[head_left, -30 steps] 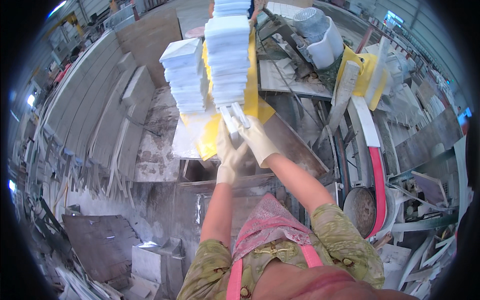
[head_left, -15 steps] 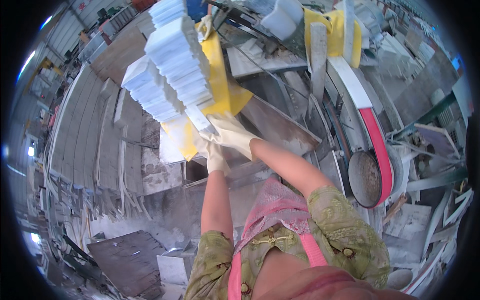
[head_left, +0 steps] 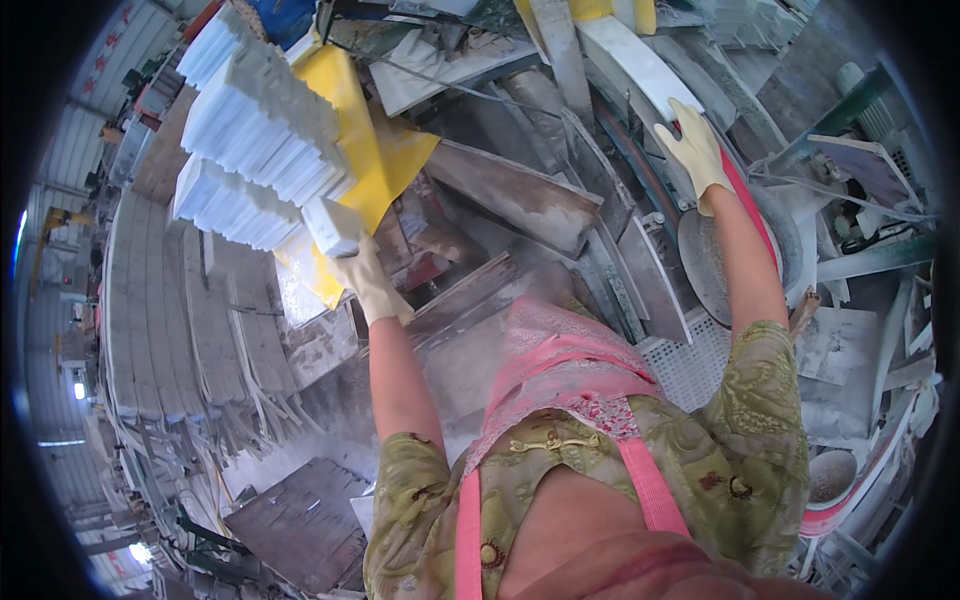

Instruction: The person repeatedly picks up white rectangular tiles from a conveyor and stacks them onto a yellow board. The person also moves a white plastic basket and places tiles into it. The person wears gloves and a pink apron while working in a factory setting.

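Observation:
My left hand (head_left: pixel 368 282), in a cream rubber glove, is closed on the near end of a white stone block (head_left: pixel 332 226). That block sits beside the tall stacks of white stone tiles (head_left: pixel 262 125), by a yellow cloth (head_left: pixel 350 120). Out to the right, my right hand (head_left: pixel 695 155), gloved the same way, reaches over the belt machine with its thumb and fingers apart. Its fingertips are at the near end of a smooth white strip (head_left: pixel 640 65), where the red belt (head_left: pixel 752 205) begins. Nothing shows in the right hand.
A round grey wheel (head_left: pixel 705 265) carries the red belt at its near end. Long stone slabs (head_left: pixel 150 310) are piled at the left. A brown board (head_left: pixel 515 195) leans between the tiles and the machine. Dusty boards (head_left: pixel 300 525) and offcuts lie low down at the left.
My right hand has left the tiles and swung right to the belt machine. My left hand stays by the stacks, now alone on a white block. The view has shifted right.

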Demonstrator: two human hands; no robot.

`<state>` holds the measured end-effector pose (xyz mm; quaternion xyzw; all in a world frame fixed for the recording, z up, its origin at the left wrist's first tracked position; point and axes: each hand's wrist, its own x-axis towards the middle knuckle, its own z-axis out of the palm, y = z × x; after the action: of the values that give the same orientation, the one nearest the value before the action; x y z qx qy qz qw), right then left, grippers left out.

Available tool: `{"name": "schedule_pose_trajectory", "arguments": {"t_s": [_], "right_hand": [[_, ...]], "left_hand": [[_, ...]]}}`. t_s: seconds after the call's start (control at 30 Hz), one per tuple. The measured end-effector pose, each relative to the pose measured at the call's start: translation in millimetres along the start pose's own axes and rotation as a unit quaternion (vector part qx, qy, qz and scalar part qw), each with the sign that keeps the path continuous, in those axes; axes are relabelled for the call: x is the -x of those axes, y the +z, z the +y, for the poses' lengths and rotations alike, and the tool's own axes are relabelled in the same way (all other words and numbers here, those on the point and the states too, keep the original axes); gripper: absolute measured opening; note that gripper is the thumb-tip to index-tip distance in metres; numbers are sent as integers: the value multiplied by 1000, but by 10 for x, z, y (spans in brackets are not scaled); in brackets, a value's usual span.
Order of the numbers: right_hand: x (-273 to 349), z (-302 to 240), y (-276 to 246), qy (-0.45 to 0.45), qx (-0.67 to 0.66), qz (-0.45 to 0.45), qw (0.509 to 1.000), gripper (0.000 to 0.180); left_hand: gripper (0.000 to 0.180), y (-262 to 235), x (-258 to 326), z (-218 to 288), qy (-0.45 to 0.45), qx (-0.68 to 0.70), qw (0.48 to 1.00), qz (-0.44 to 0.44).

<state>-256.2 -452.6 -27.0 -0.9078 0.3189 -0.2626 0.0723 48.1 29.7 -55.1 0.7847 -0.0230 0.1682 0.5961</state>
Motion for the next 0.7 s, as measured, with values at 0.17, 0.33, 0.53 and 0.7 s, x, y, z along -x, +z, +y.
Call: {"name": "schedule_pose_trajectory", "arguments": {"t_s": [0.17,0.33,0.53,0.7], "right_hand": [[126,395,-70,-1,-45,6,999,41],[-83,536,-253,-90,62,-44,993,52],[-420,341,-37,-91,197,-149,965,75],[-455,222,71,-122,308,-35,943,61]], "left_hand": [[65,-10,-7,-12,-4,-6,999,-31],[62,-37,-7,-58,41,-49,998,-7],[62,-56,10,-50,12,-51,999,-4],[67,-85,-1,-9,24,-91,995,-11]]}}
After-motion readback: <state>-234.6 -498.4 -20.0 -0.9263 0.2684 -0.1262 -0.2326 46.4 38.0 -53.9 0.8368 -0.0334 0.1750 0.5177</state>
